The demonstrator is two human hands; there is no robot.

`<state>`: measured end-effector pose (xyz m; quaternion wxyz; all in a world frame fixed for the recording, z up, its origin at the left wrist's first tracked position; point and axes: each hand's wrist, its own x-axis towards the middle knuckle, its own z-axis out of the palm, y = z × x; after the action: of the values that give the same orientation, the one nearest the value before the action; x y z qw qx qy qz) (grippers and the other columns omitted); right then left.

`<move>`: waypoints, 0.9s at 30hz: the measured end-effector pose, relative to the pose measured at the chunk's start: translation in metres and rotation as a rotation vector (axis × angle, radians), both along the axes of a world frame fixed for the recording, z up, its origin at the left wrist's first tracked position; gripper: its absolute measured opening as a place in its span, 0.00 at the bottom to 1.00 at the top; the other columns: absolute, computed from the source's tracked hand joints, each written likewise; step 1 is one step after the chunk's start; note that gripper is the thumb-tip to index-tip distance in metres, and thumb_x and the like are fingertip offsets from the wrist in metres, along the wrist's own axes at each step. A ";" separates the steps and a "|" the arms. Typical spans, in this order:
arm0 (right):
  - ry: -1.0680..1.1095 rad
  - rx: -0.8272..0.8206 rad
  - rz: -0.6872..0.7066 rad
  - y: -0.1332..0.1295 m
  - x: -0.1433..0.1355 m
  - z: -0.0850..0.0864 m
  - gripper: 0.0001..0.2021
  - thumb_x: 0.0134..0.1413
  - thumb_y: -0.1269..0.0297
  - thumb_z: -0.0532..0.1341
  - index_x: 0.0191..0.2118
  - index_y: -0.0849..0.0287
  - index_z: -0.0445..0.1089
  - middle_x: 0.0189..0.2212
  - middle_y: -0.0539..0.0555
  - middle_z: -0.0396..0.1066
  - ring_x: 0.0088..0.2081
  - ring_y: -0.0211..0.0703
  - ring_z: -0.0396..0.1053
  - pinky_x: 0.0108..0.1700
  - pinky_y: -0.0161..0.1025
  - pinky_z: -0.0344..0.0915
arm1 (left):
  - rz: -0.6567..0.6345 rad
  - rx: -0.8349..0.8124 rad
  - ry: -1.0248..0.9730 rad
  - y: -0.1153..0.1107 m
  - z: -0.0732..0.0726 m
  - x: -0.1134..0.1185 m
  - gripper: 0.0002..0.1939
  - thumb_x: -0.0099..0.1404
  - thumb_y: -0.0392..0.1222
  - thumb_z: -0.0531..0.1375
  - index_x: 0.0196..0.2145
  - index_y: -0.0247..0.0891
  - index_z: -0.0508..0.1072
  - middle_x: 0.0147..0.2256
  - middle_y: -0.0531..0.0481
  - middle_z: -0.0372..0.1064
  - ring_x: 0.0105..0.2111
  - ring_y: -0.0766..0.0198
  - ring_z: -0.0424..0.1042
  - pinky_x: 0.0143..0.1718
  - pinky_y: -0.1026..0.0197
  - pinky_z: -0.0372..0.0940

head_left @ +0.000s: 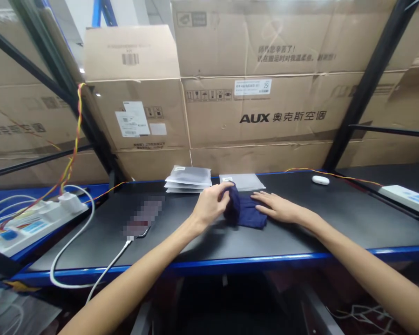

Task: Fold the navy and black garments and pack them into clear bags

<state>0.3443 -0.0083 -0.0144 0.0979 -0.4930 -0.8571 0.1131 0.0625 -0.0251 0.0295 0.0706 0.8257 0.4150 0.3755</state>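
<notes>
On the black table lies a blue cloth. The left hand pinches its lifted end between thumb and fingers; the right hand touches the flat side, fingers a bit apart, perhaps to keep it still.

I see brown cardboard printed "AUX" standing behind a black bench. On its left, a blurred phone is plugged into a white cable; at back right lies a small white case.
</notes>
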 end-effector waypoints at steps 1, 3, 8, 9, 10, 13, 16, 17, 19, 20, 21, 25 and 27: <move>-0.004 -0.003 -0.007 -0.001 0.003 0.000 0.32 0.65 0.44 0.47 0.67 0.55 0.57 0.68 0.59 0.54 0.69 0.62 0.46 0.67 0.65 0.45 | 0.029 0.032 0.062 -0.001 0.001 -0.006 0.15 0.67 0.38 0.54 0.48 0.43 0.76 0.30 0.52 0.73 0.29 0.64 0.72 0.36 0.63 0.65; -0.010 -0.016 -0.012 -0.003 0.009 0.000 0.31 0.65 0.44 0.47 0.68 0.54 0.56 0.68 0.58 0.54 0.69 0.61 0.45 0.68 0.64 0.44 | 0.115 0.027 0.195 -0.004 -0.001 -0.015 0.14 0.66 0.38 0.55 0.44 0.44 0.78 0.34 0.50 0.76 0.34 0.61 0.74 0.38 0.61 0.65; -0.015 -0.032 -0.025 -0.006 0.015 -0.001 0.32 0.65 0.44 0.47 0.68 0.55 0.57 0.69 0.57 0.53 0.70 0.59 0.44 0.69 0.61 0.42 | 0.292 -0.165 0.529 -0.008 -0.009 -0.028 0.14 0.65 0.40 0.54 0.44 0.46 0.78 0.37 0.48 0.77 0.37 0.54 0.76 0.36 0.57 0.66; -0.009 -0.028 -0.028 -0.005 0.015 -0.001 0.32 0.65 0.44 0.47 0.68 0.55 0.57 0.68 0.57 0.53 0.70 0.59 0.44 0.69 0.61 0.42 | 0.299 -0.172 0.568 -0.008 -0.008 -0.029 0.14 0.65 0.41 0.54 0.44 0.46 0.77 0.37 0.47 0.76 0.37 0.53 0.75 0.36 0.57 0.66; -0.002 -0.020 -0.030 -0.005 0.015 -0.002 0.32 0.64 0.44 0.47 0.67 0.55 0.58 0.68 0.57 0.53 0.70 0.59 0.45 0.69 0.60 0.43 | 0.301 -0.156 0.596 -0.008 -0.007 -0.028 0.14 0.65 0.41 0.54 0.43 0.46 0.77 0.39 0.46 0.75 0.39 0.53 0.75 0.35 0.57 0.66; 0.010 0.020 -0.022 -0.003 0.015 -0.004 0.33 0.64 0.44 0.48 0.67 0.58 0.58 0.68 0.59 0.53 0.70 0.58 0.46 0.70 0.57 0.44 | 0.260 -0.028 0.600 -0.008 -0.002 -0.025 0.14 0.64 0.39 0.55 0.45 0.43 0.76 0.45 0.44 0.71 0.45 0.53 0.71 0.35 0.59 0.67; 0.016 0.056 0.004 -0.004 0.012 -0.003 0.34 0.65 0.45 0.47 0.69 0.62 0.54 0.69 0.61 0.51 0.70 0.55 0.45 0.70 0.55 0.44 | 0.109 0.062 0.515 -0.011 0.000 -0.018 0.15 0.67 0.40 0.54 0.50 0.43 0.73 0.48 0.45 0.68 0.47 0.56 0.69 0.40 0.60 0.67; 0.019 0.054 0.015 -0.005 0.011 -0.002 0.34 0.66 0.46 0.46 0.69 0.61 0.53 0.69 0.61 0.50 0.70 0.54 0.45 0.70 0.56 0.43 | 0.048 0.058 0.498 -0.012 -0.001 -0.015 0.15 0.69 0.44 0.54 0.51 0.43 0.72 0.48 0.46 0.68 0.46 0.57 0.69 0.42 0.59 0.67; 0.022 0.027 0.036 -0.006 0.009 -0.001 0.33 0.67 0.46 0.45 0.69 0.59 0.53 0.69 0.59 0.49 0.70 0.54 0.43 0.70 0.58 0.42 | -0.039 0.021 0.515 -0.014 -0.006 -0.010 0.20 0.69 0.56 0.55 0.50 0.44 0.73 0.46 0.46 0.69 0.45 0.55 0.69 0.44 0.57 0.68; 0.024 0.007 0.042 -0.007 0.008 -0.001 0.32 0.67 0.45 0.45 0.69 0.57 0.54 0.69 0.58 0.49 0.70 0.55 0.43 0.70 0.59 0.41 | -0.053 0.004 0.539 -0.015 -0.008 -0.008 0.23 0.67 0.61 0.56 0.50 0.43 0.74 0.46 0.45 0.69 0.45 0.53 0.69 0.43 0.56 0.68; 0.029 -0.010 0.045 -0.007 0.008 -0.001 0.31 0.67 0.45 0.46 0.69 0.55 0.55 0.69 0.57 0.49 0.70 0.56 0.43 0.69 0.61 0.41 | -0.051 -0.006 0.563 -0.015 -0.011 -0.006 0.26 0.65 0.64 0.56 0.49 0.43 0.74 0.46 0.44 0.69 0.44 0.52 0.70 0.43 0.55 0.68; 0.062 -0.017 0.046 -0.006 0.009 -0.003 0.30 0.66 0.43 0.48 0.68 0.49 0.56 0.69 0.54 0.50 0.70 0.57 0.43 0.69 0.62 0.40 | -0.015 -0.017 0.570 -0.010 -0.017 -0.003 0.22 0.67 0.61 0.56 0.46 0.44 0.76 0.45 0.44 0.69 0.43 0.53 0.71 0.39 0.58 0.67; 0.058 -0.015 0.048 -0.006 0.010 -0.004 0.31 0.66 0.42 0.48 0.69 0.49 0.55 0.69 0.55 0.49 0.70 0.57 0.43 0.69 0.62 0.40 | -0.021 -0.037 0.524 -0.007 -0.017 -0.005 0.17 0.69 0.57 0.56 0.44 0.47 0.78 0.44 0.47 0.69 0.41 0.56 0.72 0.37 0.61 0.66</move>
<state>0.3545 -0.0140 -0.0180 0.1162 -0.4695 -0.8646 0.1359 0.0572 -0.0321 0.0126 -0.0201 0.8976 0.4174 0.1404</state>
